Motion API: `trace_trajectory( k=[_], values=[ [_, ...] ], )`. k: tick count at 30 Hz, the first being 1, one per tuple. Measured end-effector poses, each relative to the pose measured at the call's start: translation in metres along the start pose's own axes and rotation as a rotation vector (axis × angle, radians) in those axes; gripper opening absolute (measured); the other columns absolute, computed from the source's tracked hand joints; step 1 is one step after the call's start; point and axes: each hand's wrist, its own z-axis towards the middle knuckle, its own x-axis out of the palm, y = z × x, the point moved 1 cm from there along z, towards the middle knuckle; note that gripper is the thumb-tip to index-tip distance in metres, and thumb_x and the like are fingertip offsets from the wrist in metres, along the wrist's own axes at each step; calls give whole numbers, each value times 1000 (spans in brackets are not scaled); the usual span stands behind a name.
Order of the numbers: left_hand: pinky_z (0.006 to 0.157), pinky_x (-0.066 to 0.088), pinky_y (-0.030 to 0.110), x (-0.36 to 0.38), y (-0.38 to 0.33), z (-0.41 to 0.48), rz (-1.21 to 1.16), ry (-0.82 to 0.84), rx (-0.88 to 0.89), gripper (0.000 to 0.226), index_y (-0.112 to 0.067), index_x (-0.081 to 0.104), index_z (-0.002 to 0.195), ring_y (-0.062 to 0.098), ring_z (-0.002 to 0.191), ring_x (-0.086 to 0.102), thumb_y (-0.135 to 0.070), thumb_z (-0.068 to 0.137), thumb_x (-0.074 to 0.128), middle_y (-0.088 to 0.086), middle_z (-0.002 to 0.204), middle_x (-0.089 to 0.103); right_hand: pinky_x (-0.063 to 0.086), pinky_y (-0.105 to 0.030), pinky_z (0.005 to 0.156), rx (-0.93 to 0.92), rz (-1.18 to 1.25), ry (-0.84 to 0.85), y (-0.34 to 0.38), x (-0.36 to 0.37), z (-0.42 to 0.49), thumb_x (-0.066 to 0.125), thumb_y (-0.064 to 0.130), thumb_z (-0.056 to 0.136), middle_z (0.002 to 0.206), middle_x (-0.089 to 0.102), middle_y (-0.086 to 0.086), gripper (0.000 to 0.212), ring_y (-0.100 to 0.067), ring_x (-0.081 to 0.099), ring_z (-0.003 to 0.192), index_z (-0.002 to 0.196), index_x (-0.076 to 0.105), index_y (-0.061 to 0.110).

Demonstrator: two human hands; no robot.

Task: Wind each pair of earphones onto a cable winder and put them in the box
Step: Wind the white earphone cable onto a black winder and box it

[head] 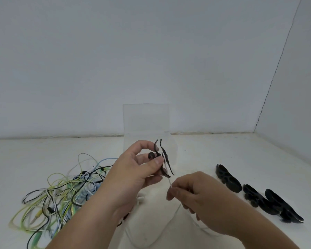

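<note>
Head view: left hand (133, 173) pinches a black cable winder (164, 159) between thumb and fingertips, held up off the surface in mid frame. Right hand (192, 191) pinches a white cable (169, 182) just below the winder. The cable runs straight from winder to the right fingertips.

Winder reads as thin curved black prongs. Detail is too blurred to make out any marking.

The rest of the white cable drops between the wrists and loops toward the bottom edge. White on white, so its path is hard to trace.

Tangle of earphones (65, 191) lies on the table (223, 150) left of the left hand, with green, yellow, blue, black and white leads. I can't count the pairs.

The box (145, 121) is clear plastic, directly behind the hands, with its lid standing upright against the wall (115, 60). Its base is partly hidden by the winder and fingers, and the edges are barely visible.

3 spare winders sit on the table right of the right hand: 1 nearest (228, 178), then 2 more (258, 200) (284, 205) that overlap each other.

Table is white, wall pale grey-white. A dark seam (276, 69) runs down the right corner to the table edge. Both forearms are cut off by the bottom of the frame.
</note>
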Motion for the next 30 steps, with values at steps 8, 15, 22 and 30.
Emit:
trace_trajectory(
  k=[8,15,22,30],
  values=[
    [66,45,29,-8,3,2,176,-31,2,21,-29,66,87,18,72,61,-9,86,72,0,72,66,38,-18,54,-155,31,-203,13,-13,-13,62,34,94,71,63,-3,20,-6,45,52,81,73,22],
    [73,44,36,-3,8,1,465,32,79,21,-32,69,90,15,66,60,-16,82,79,4,85,66,43,-24,79,-123,-413,-299,10,-11,-13,43,51,100,94,58,11,29,-5,53,91,102,65,33],
    [68,39,34,3,7,-4,430,201,3,25,-33,71,91,14,66,53,-33,67,79,-9,83,66,36,-16,59,-176,-155,-491,14,-17,-14,55,42,91,61,57,24,23,-3,53,65,73,66,32],
    [67,51,29,6,4,-7,346,282,-55,23,-26,73,91,21,69,65,-17,71,83,3,95,71,37,-17,52,-141,135,-636,3,-20,-7,68,29,90,54,58,5,21,-6,46,50,69,68,24]
  ],
)
